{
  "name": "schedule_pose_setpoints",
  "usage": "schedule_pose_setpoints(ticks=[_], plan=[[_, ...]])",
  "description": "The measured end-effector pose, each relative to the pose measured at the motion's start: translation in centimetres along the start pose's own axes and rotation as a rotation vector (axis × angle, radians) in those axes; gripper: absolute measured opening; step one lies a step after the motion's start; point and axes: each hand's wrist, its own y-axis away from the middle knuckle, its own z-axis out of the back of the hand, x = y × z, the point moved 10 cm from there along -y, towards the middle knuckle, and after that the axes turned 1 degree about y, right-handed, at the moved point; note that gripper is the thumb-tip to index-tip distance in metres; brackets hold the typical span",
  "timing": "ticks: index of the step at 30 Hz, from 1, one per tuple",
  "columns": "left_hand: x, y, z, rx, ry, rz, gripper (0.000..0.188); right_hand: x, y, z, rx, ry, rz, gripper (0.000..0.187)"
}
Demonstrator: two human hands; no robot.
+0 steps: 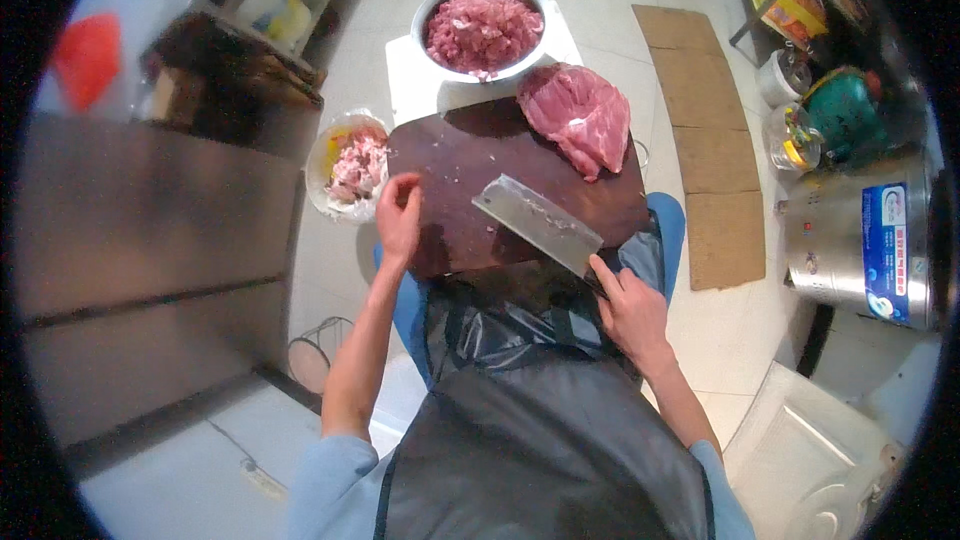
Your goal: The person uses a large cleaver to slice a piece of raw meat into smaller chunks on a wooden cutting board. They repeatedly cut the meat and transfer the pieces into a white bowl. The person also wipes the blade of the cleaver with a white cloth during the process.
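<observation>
My right hand (633,315) is wrapped around the handle of a cleaver (540,224). Its wide blade lies slanted over the dark cutting board (450,230), pointing up and left, with bits of meat on it. At the board's left edge is my left hand (399,220), fingers loosely bent, a gap showing between thumb and fingers, and nothing visible in it. Close beside that hand, a plastic-lined bowl (318,168) holds pale meat scraps (358,166). A large piece of raw meat (580,118) rests on the board's far right corner.
Beyond the board, a metal bowl (421,2) heaped with cut meat (482,30) stands on a white surface (405,80). Flattened cardboard (712,165) covers floor at right, near a steel appliance (835,250) and jars (793,135). A steel cabinet (160,220) borders the left.
</observation>
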Motion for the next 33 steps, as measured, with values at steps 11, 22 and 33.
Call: schedule_pose_setpoints(ticks=[11,22,33], plan=[[-8.2,10.5,-8.9,0.353,-0.116,-0.335,0.026,-2.6,3.7,-2.6,0.29,0.153,0.014,0.079],[-8.6,17.3,-18.1,0.696,-0.075,-0.409,0.031,-0.5,7.8,-4.2,0.47,0.325,0.087,0.09],[-4.7,11.1,-11.3,0.506,-0.146,-0.31,0.038,5.4,0.3,-8.2,0.461,0.281,0.13,0.093]])
